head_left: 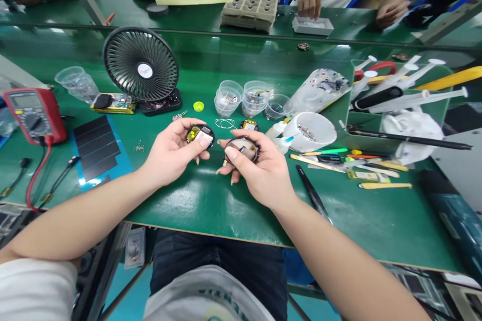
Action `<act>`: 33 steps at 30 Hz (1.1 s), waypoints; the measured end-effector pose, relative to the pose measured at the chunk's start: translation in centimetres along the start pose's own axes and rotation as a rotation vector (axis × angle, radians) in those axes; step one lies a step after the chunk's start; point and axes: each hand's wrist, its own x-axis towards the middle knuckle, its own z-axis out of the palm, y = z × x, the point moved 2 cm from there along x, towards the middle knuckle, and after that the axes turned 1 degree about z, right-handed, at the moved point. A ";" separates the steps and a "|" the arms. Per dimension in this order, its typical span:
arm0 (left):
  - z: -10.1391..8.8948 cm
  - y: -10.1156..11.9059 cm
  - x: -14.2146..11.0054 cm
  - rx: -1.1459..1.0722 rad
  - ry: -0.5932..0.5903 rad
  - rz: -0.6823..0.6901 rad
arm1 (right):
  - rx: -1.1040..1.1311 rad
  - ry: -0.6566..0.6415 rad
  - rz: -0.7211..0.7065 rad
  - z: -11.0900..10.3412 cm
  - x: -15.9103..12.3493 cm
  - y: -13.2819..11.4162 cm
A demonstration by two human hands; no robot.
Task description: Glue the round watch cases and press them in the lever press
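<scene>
Shirt (203,298) lies nearest, below the near edge of the tabletop (211,205). Beyond that edge's middle, the left grip (173,150) holds a round case (193,134), yellow and white inside; just beside it, the right grip (265,170) holds a dark-rimmed disc (246,144). Tweezers (312,193) point toward the near edge; a meter (33,115) stands by the left edge.
</scene>
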 end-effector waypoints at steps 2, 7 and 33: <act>0.1 0.0 -0.1 -0.010 -0.001 -0.025 | -0.028 0.026 -0.052 0.0 -0.1 -0.2; 0.4 0.1 -0.3 0.000 -0.025 -0.057 | -0.115 0.024 -0.151 -0.5 -0.2 0.1; 0.4 -0.1 -1.1 0.157 -0.158 -0.056 | -0.917 -0.040 -0.880 -0.3 -0.9 0.4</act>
